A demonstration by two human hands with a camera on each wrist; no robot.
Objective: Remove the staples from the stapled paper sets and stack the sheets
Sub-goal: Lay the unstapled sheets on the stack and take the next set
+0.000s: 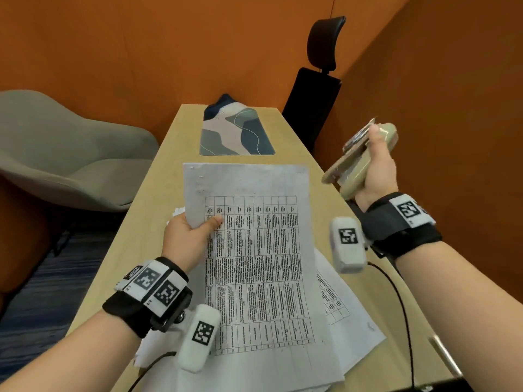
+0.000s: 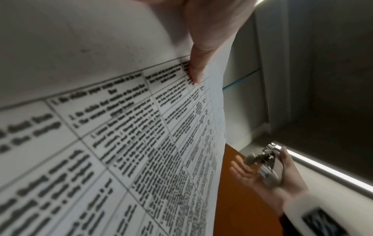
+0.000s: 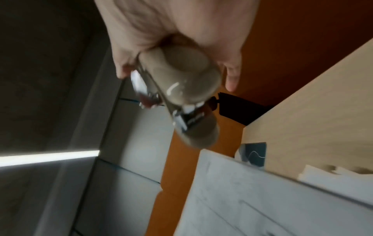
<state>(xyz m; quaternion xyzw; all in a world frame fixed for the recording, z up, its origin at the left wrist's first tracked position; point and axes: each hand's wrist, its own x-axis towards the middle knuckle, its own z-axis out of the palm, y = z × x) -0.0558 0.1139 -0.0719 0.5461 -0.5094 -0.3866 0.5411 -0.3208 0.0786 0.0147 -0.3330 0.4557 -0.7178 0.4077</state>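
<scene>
A printed sheet (image 2: 113,127) ruled with a table of text fills most of the left wrist view, its lettering blurred. It is pinched near its upper edge by the left hand (image 2: 207,32), the thumb (image 2: 196,70) laid flat across the table cells. Beyond the sheet's right edge, a metal stapler (image 2: 266,164) is held in the right hand (image 2: 260,178), well apart from the paper, before an orange wall (image 2: 232,199).

A sheet of paper (image 1: 254,250) is held up over the worktop (image 1: 158,193) by the left hand (image 1: 186,233), above a loose pile of sheets (image 1: 348,329). The right hand (image 1: 376,171), off to the right, holds a stapler (image 1: 356,162). A mat (image 1: 235,134) lies behind the papers; one chair (image 1: 70,154) stands left, another (image 1: 314,103) at the far right.
</scene>
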